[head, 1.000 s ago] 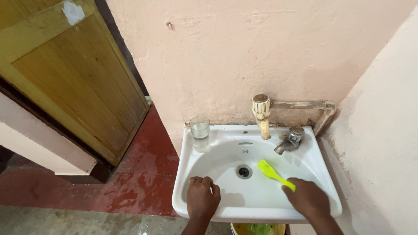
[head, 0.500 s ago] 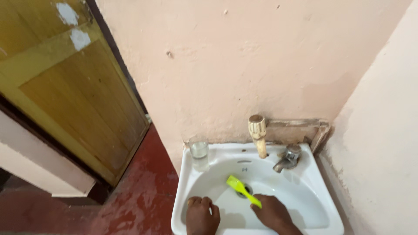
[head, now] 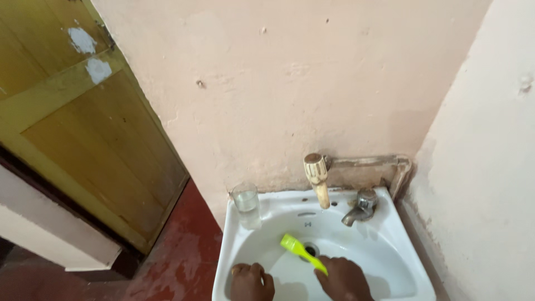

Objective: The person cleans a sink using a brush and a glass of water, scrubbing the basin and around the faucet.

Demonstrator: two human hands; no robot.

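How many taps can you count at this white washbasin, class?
2: a beige plastic tap at the back centre of the washbasin, and a metal tap to its right. None seems hidden.

A white wall-mounted basin (head: 390,223) carries everything. A clear glass of water (head: 246,204) stands on its far-left corner. A metal tap (head: 358,205) and a beige plastic tap (head: 317,177) sit along the far rim, and the drain (head: 310,249) lies in the bowl's middle.

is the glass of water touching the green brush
Apart. The head view shows the glass standing on the sink's back left corner, with bare white basin between it and the green brush held by the right hand.
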